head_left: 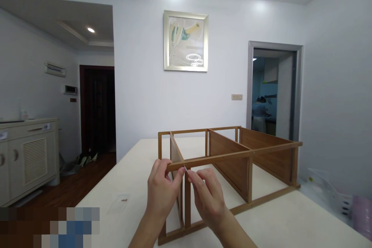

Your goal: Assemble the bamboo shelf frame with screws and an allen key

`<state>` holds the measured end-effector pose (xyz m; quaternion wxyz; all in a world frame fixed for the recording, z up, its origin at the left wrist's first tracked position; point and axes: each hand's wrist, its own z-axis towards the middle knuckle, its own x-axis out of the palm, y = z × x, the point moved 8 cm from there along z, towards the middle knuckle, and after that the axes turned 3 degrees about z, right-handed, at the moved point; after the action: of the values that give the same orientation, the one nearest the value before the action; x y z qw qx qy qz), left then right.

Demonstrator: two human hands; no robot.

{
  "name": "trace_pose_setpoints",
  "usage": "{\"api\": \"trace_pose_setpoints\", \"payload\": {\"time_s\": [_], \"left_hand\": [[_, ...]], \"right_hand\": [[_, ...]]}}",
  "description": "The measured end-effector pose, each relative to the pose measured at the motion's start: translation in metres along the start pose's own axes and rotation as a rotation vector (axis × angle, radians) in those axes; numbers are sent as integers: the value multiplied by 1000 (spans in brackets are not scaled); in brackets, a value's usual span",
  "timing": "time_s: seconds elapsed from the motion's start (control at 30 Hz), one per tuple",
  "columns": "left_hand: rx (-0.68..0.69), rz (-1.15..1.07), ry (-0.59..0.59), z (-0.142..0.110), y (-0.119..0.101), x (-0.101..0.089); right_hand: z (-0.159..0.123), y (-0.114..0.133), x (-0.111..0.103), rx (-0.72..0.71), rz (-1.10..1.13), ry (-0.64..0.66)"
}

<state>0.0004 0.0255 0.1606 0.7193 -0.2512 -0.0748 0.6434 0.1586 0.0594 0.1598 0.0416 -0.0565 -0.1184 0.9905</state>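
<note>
l hand (162, 182) on wdn shelf (228, 159)

brown shelf unit (229, 159), cream table (128, 180), white wall (139, 85), reddish-brown floor (68, 184)

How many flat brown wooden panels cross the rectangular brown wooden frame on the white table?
3: the left panel, partly behind the left hand; the middle panel; the right panel, near the right end of the brown wooden frame. None seems entirely hidden.

Shelf frame (228, 159) on table (128, 170)
</note>
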Motion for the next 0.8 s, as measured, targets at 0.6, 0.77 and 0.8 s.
{"api": "trace_pose_setpoints", "payload": {"time_s": [0.6,0.77,0.8], "left_hand": [[-25,2,30,-1,2,2],[-19,1,16,-1,1,1],[-16,2,17,-1,1,0]], "right_hand": [[5,10,3,58,-13,41],[5,6,1,54,26,22],[5,6,1,37,21,28]]}}
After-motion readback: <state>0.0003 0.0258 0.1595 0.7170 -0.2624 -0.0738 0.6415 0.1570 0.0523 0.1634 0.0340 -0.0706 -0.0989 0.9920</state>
